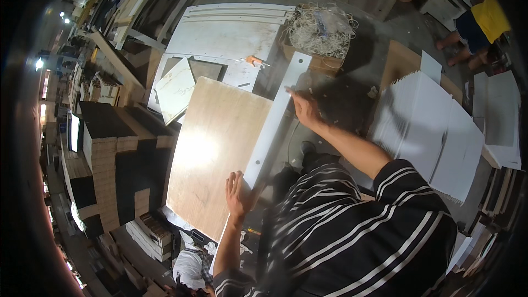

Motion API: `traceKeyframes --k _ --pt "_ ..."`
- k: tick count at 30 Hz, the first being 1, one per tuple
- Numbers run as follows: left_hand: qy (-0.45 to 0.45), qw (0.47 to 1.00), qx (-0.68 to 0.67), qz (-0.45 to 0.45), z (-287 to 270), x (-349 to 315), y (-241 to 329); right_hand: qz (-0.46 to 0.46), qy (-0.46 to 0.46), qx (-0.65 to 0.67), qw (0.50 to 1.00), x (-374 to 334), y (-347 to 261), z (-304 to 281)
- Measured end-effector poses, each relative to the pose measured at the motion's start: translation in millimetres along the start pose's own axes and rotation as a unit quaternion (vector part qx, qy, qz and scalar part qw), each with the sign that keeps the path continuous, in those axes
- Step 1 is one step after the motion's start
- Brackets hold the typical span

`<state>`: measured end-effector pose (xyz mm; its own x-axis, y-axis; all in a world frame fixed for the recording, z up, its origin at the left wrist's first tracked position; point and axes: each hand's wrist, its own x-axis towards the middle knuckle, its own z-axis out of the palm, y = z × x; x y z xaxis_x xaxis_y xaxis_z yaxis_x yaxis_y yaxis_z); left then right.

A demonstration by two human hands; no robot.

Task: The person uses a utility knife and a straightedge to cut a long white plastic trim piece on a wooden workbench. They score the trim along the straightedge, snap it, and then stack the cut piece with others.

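A long white strip (278,118) with a dark hole near each end lies along the right edge of a pale wooden panel (220,132). My left hand (236,197) is at the strip's near end, gripping it, with the fingers lying toward the panel. Farther up, my right hand (306,110) holds the strip's right edge; its fingertips are on the white face and the thumb is hard to make out. Whether the strip is fixed to the panel or only rests against it, I cannot tell.
Beyond the panel lie a white table (228,33), a marble-patterned tile (175,89) and an orange-handled tool (253,60). A box of tangled strands (322,36) stands at the back. Dark-and-tan stacks (115,159) rise on the left; white sheets (426,126) lie right. Other people are nearby.
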<state>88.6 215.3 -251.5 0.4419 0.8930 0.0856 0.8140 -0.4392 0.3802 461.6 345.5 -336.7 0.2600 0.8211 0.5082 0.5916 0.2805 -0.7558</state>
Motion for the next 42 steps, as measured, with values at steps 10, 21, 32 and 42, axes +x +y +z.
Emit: traceKeyframes --k 10,21,32,42 --pt "0.026 0.999 0.038 0.020 4 11 7 0.101 0.040 -0.029 0.994 -10 1 5" --pt "0.029 0.999 0.017 0.023 8 28 13 -0.061 -0.261 0.054 0.962 -85 -50 -11" --pt "0.035 0.999 -0.008 0.027 32 95 36 0.126 0.027 -0.121 0.984 95 80 -60" --pt "0.025 0.996 0.041 -0.076 11 -42 -21 0.046 -0.029 -0.147 0.988 39 33 -23"
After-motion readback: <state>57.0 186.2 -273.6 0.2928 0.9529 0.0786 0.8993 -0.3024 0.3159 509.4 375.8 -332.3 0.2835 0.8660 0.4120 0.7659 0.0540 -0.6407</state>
